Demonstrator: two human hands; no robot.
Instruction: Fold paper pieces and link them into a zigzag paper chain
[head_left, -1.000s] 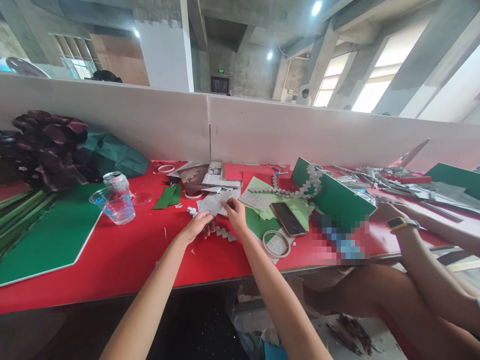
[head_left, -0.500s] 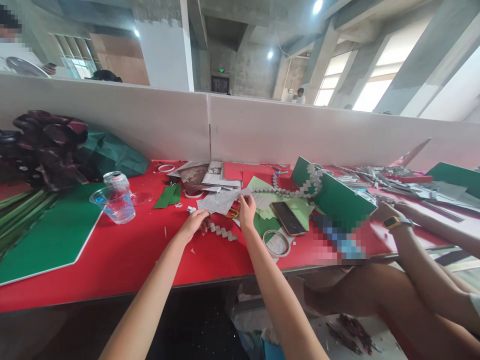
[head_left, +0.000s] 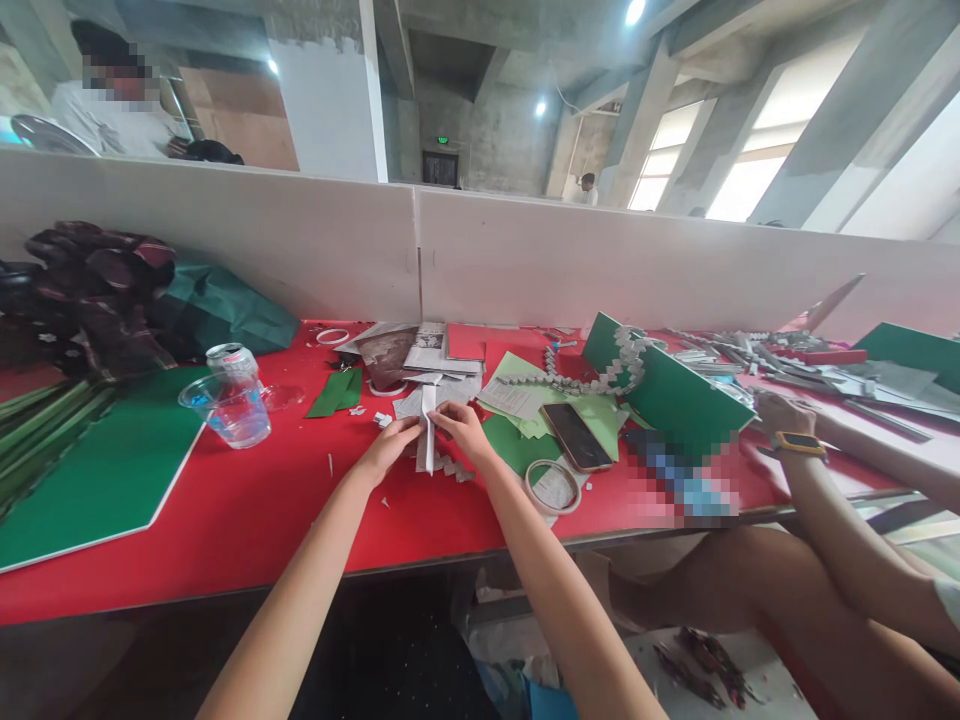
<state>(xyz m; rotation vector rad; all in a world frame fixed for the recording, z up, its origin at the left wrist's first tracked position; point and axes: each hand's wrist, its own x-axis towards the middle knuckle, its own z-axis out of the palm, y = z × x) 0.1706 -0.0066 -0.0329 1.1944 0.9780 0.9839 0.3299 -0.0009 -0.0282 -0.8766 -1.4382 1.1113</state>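
Observation:
A narrow folded strip of whitish paper (head_left: pixel 428 428) stands upright between my two hands above the red table. My left hand (head_left: pixel 391 446) pinches its left side, and my right hand (head_left: pixel 462 430) grips it from the right with bent fingers. Just below and to the right, partly hidden by the strip and my right hand, lies a short zigzag chain of folded paper (head_left: pixel 456 470). Printed paper sheets (head_left: pixel 409 403) are behind my hands. A longer folded-paper chain (head_left: pixel 555 382) curves away to the right and hangs over a green board (head_left: pixel 679 395).
A phone (head_left: pixel 576 436) and a tape roll (head_left: pixel 553 488) lie right of my hands. At left are a plastic cup (head_left: pixel 240 415), a can (head_left: pixel 234 365) and a green board (head_left: pixel 97 500). Another person's hand (head_left: pixel 784 418) works at right. A white partition (head_left: pixel 562 260) runs behind.
The paper, held out flat in my right hand before, is now a narrow upright strip between both hands. My right hand has moved left and nearer. A person behind the partition has moved into view.

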